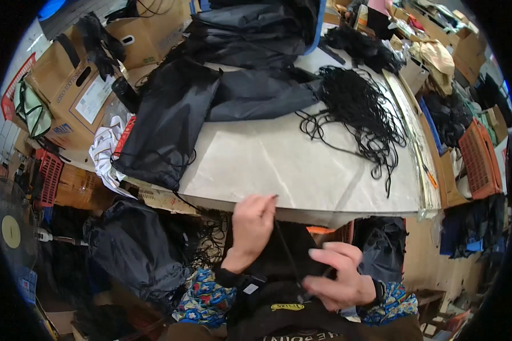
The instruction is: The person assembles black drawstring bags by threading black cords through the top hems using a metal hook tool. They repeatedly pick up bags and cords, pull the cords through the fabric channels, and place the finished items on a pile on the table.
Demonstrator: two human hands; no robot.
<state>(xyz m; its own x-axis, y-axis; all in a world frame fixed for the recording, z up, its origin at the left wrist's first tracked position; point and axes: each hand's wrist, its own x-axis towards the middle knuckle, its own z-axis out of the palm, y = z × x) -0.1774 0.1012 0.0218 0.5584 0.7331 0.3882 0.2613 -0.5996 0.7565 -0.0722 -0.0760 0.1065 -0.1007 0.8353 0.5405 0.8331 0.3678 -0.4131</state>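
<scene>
Just in front of the table's near edge, my left hand (pixel 253 227) is closed in a pinch on a thin black cord (pixel 285 247). From there the cord runs down in a slant to my right hand (pixel 338 278), whose thumb and fingers are bent around its lower part. That hand is slightly blurred. Black fabric lies dark beneath both hands, over my lap. On the table, black drawstring bags (pixel 173 113) lie flat to the left, cords trailing over the near edge. A tangled heap of black cords (pixel 358 108) spreads on the right.
The pale marbled table (pixel 256 165) stretches ahead of me. More black fabric (pixel 244 34) is piled at its back. Cardboard boxes (pixel 68 102) stand at the left, an orange crate (pixel 479 162) at the right. Black plastic bags (pixel 139 250) sit under the table.
</scene>
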